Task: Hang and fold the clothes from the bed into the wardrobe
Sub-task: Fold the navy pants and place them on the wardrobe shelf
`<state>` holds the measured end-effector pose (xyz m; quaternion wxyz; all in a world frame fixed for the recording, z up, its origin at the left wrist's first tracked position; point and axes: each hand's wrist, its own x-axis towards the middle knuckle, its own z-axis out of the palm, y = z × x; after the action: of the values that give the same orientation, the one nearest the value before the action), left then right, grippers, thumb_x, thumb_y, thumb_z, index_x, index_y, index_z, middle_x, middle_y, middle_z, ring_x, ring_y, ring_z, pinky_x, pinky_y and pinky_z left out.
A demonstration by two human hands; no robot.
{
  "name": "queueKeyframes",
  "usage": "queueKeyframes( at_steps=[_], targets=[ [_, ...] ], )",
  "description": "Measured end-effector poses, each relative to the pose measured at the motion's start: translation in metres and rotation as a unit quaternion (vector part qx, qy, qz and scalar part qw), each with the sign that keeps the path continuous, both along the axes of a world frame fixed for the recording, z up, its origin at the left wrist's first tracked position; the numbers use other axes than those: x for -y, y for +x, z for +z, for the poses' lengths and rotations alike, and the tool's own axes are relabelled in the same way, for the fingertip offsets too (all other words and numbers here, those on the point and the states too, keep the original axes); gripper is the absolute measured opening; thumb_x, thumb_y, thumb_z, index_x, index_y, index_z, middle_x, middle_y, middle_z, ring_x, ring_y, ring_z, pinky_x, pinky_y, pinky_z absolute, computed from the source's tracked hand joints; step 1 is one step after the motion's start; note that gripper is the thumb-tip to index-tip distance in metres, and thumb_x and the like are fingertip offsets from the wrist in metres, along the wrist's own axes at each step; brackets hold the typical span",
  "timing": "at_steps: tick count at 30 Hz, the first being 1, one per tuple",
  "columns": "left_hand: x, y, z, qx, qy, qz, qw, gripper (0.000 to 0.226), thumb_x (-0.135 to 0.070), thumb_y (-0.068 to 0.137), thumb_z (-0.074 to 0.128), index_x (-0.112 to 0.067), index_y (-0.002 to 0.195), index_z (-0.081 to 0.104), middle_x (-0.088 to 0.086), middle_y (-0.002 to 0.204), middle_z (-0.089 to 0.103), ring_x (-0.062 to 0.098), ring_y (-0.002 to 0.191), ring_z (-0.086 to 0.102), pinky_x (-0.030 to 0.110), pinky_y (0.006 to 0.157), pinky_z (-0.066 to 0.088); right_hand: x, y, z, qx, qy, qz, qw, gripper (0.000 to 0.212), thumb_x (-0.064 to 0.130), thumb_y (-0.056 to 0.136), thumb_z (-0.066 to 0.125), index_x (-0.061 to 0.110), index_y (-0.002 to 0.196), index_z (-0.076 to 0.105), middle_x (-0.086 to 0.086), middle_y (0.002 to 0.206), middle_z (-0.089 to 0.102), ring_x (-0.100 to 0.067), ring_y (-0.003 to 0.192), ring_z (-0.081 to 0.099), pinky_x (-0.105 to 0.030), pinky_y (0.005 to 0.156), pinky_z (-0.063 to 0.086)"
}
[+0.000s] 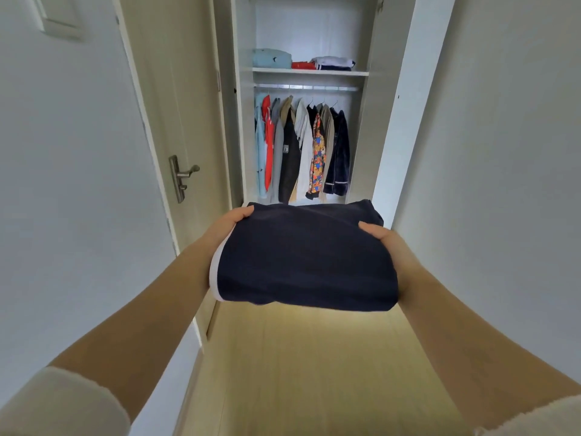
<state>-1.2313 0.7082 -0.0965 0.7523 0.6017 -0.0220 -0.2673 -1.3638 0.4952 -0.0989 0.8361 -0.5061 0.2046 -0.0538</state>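
Out in front of me, at the centre of my view, the folded navy garment (305,259) rides in the air above the wooden floor (298,357), not yet in the wardrobe. My left hand (229,226) clamps its 9 o'clock edge and my right hand (382,239) its 3 o'clock edge, thumbs on top, fingers hidden underneath. I judge it light, soft and limp: gripped by one edge it would sag and spill open, so I'd keep both sides pinched and supported from below. A white trim shows at its 8 o'clock corner. At 12 o'clock stands the open wardrobe (243,136), its shelf (309,71) bearing folded piles (272,58), with hanging clothes (301,149) below. A door handle (182,177) sits at 9 o'clock.
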Motion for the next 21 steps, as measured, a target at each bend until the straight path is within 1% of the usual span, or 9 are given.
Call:
queueKeyframes(
  at_steps=[3, 4, 6, 8, 11, 15, 18, 20, 21],
  targets=[
    [0.016, 0.049, -0.003, 0.008, 0.000, -0.017, 1.000, 0.021, -0.032, 0.090, 0.055, -0.014, 0.093, 0.066, 0.002, 0.075, 0.071, 0.017, 0.071, 0.066, 0.032, 0.072, 0.048, 0.013, 0.035, -0.005, 0.001, -0.005, -0.018, 1.000, 0.015, 0.023, 0.088, 0.056, 0.012, 0.087, 0.066, -0.005, 0.069, 0.073, -0.021, 0.055, 0.069, -0.025, 0.045, 0.052],
    [0.025, 0.067, -0.003, 0.011, 0.006, -0.021, 1.000, 0.022, -0.032, 0.090, 0.055, -0.013, 0.097, 0.065, 0.004, 0.080, 0.070, 0.019, 0.076, 0.064, 0.033, 0.075, 0.048, 0.019, 0.050, -0.005, 0.000, -0.006, -0.026, 1.000, 0.015, 0.023, 0.088, 0.056, 0.013, 0.086, 0.067, -0.005, 0.069, 0.073, -0.021, 0.055, 0.069, -0.025, 0.045, 0.052],
    [0.042, 0.103, 0.000, 0.022, 0.020, -0.031, 0.999, 0.023, -0.032, 0.091, 0.054, -0.013, 0.100, 0.064, 0.005, 0.085, 0.067, 0.020, 0.080, 0.062, 0.032, 0.075, 0.048, 0.030, 0.083, -0.005, 0.000, -0.003, -0.045, 0.999, 0.015, 0.024, 0.087, 0.057, 0.013, 0.085, 0.067, -0.004, 0.068, 0.072, -0.021, 0.054, 0.068, -0.024, 0.045, 0.050],
    [0.053, 0.145, 0.006, 0.039, 0.032, -0.034, 0.998, 0.022, -0.033, 0.091, 0.053, -0.015, 0.097, 0.064, 0.004, 0.085, 0.067, 0.020, 0.080, 0.062, 0.033, 0.076, 0.048, 0.036, 0.124, -0.003, 0.006, -0.001, -0.062, 0.998, 0.014, 0.024, 0.086, 0.058, 0.013, 0.084, 0.067, -0.004, 0.066, 0.071, -0.021, 0.052, 0.068, -0.024, 0.043, 0.050],
    [0.057, 0.219, 0.024, 0.053, 0.037, -0.041, 0.997, 0.021, -0.032, 0.092, 0.053, -0.015, 0.094, 0.065, 0.004, 0.086, 0.067, 0.020, 0.082, 0.062, 0.035, 0.083, 0.047, 0.037, 0.196, 0.009, 0.012, -0.001, -0.079, 0.997, 0.015, 0.022, 0.086, 0.058, 0.012, 0.079, 0.066, -0.004, 0.058, 0.069, -0.020, 0.046, 0.065, -0.024, 0.038, 0.048],
    [0.062, 0.316, 0.053, 0.061, 0.007, -0.037, 0.997, 0.019, -0.028, 0.092, 0.054, -0.013, 0.088, 0.066, 0.003, 0.079, 0.070, 0.019, 0.077, 0.063, 0.031, 0.075, 0.049, 0.038, 0.290, 0.035, 0.050, -0.012, -0.084, 0.995, 0.027, 0.018, 0.089, 0.055, 0.010, 0.065, 0.066, -0.003, 0.049, 0.063, -0.017, 0.038, 0.060, -0.021, 0.035, 0.045],
    [0.076, 0.373, 0.072, 0.060, 0.007, -0.050, 0.997, 0.020, -0.029, 0.091, 0.054, -0.013, 0.095, 0.065, 0.005, 0.085, 0.069, 0.019, 0.077, 0.063, 0.032, 0.068, 0.049, 0.048, 0.345, 0.048, 0.067, -0.009, -0.073, 0.995, 0.041, 0.019, 0.090, 0.054, 0.012, 0.053, 0.072, -0.004, 0.051, 0.065, -0.018, 0.041, 0.062, -0.022, 0.036, 0.047],
    [0.091, 0.404, 0.083, 0.056, 0.008, -0.061, 0.997, 0.026, -0.031, 0.091, 0.055, -0.011, 0.107, 0.062, 0.007, 0.092, 0.067, 0.020, 0.079, 0.062, 0.033, 0.065, 0.048, 0.059, 0.374, 0.055, 0.071, -0.013, -0.085, 0.994, 0.034, 0.019, 0.091, 0.053, 0.011, 0.062, 0.070, -0.004, 0.052, 0.065, -0.018, 0.041, 0.062, -0.023, 0.036, 0.047],
    [0.099, 0.418, 0.087, 0.056, 0.004, -0.062, 0.997, 0.030, -0.031, 0.091, 0.055, -0.011, 0.112, 0.060, 0.008, 0.095, 0.066, 0.021, 0.080, 0.062, 0.034, 0.067, 0.049, 0.066, 0.387, 0.058, 0.071, -0.021, -0.094, 0.993, 0.029, 0.019, 0.091, 0.053, 0.010, 0.067, 0.067, -0.003, 0.051, 0.065, -0.017, 0.040, 0.062, -0.022, 0.036, 0.047]
  ],
)
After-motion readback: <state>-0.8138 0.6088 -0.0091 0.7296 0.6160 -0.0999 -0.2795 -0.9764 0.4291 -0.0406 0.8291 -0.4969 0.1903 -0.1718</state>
